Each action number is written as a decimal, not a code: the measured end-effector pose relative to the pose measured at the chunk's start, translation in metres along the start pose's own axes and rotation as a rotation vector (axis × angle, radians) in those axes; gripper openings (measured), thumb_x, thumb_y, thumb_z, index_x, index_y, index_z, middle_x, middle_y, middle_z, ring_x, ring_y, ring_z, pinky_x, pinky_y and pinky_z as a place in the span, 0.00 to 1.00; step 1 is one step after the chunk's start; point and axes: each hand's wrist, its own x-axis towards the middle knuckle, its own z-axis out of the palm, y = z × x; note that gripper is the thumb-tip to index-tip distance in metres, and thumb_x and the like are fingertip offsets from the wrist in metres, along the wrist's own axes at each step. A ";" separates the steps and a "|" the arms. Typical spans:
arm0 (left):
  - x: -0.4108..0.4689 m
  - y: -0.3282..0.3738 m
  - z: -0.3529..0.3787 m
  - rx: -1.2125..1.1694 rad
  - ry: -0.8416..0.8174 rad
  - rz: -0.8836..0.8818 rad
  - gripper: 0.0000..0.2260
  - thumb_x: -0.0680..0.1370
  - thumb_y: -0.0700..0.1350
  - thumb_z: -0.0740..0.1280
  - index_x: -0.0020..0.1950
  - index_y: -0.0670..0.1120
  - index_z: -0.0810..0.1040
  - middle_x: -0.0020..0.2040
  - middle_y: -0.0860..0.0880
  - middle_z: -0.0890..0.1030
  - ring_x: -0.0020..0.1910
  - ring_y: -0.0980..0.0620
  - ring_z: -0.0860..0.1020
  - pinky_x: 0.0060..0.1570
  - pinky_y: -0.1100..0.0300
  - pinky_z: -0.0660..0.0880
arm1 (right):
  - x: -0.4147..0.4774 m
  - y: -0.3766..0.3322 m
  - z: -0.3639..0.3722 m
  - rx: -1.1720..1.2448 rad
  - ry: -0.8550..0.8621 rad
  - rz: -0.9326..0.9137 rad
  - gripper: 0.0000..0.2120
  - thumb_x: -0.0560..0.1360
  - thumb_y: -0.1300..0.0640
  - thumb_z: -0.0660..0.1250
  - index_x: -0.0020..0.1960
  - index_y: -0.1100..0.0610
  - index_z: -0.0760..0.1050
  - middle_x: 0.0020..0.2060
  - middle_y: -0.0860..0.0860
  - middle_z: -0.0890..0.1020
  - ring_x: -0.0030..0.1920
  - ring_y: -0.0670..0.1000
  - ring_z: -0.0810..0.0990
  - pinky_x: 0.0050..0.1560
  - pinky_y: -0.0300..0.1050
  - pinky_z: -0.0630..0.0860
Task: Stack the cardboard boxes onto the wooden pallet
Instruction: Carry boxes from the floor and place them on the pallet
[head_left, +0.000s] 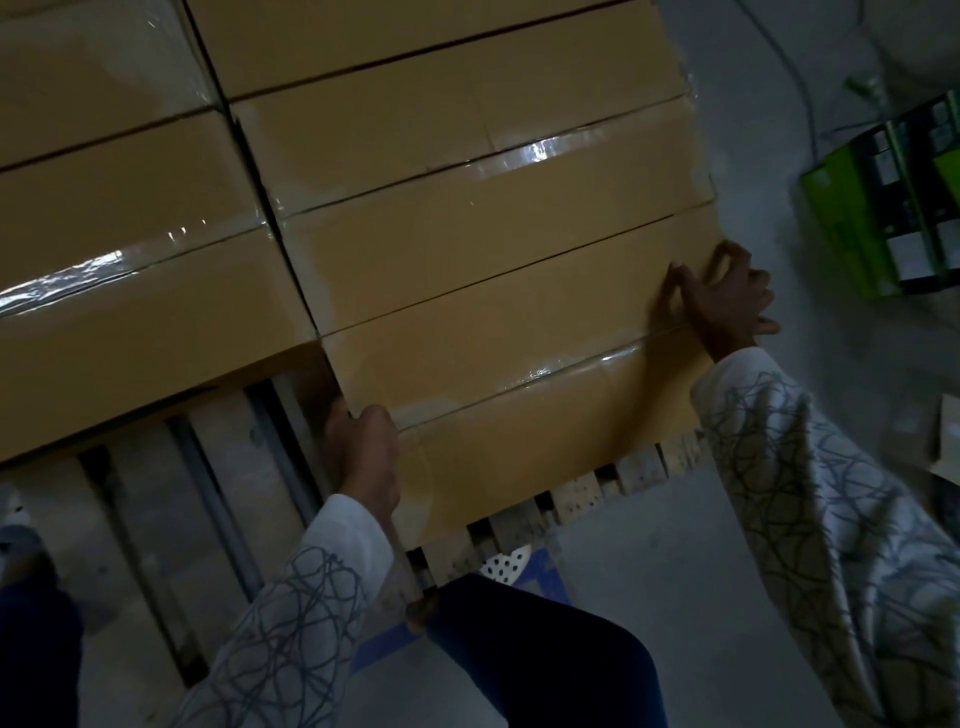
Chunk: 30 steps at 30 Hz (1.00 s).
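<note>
A taped cardboard box (519, 374) sits at the near corner of the wooden pallet (576, 493), long axis running left to right between both hands. Left hand (363, 447) curls around its left corner; right hand (727, 301), fingers spread, presses its right end. More stacked boxes (130, 249) sit alongside.

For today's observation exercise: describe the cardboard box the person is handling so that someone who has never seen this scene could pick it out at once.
Start at the wooden pallet with its tan cartons. In the right-hand stack, take the lowest box, nearest the person. Only this one has the left hand at its near left corner and the right hand on its right edge.
</note>
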 end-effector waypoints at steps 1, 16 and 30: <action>0.002 -0.001 0.000 0.011 0.005 0.003 0.23 0.72 0.33 0.59 0.67 0.38 0.76 0.60 0.31 0.79 0.40 0.38 0.78 0.38 0.56 0.68 | 0.000 0.000 0.000 0.004 0.001 -0.001 0.36 0.74 0.34 0.68 0.77 0.44 0.63 0.76 0.58 0.65 0.77 0.63 0.62 0.72 0.69 0.53; -0.007 -0.007 0.001 0.213 -0.038 0.089 0.39 0.73 0.37 0.65 0.83 0.47 0.56 0.78 0.45 0.67 0.69 0.41 0.72 0.59 0.49 0.73 | 0.003 -0.001 0.000 -0.006 -0.032 -0.010 0.35 0.76 0.35 0.68 0.78 0.44 0.62 0.76 0.57 0.65 0.77 0.61 0.60 0.72 0.69 0.54; 0.001 -0.009 -0.001 0.279 -0.088 0.030 0.39 0.75 0.36 0.65 0.84 0.48 0.52 0.80 0.45 0.62 0.57 0.50 0.75 0.47 0.57 0.71 | 0.014 -0.001 0.006 0.024 0.003 0.039 0.33 0.75 0.36 0.68 0.76 0.42 0.63 0.76 0.55 0.65 0.77 0.60 0.60 0.71 0.70 0.55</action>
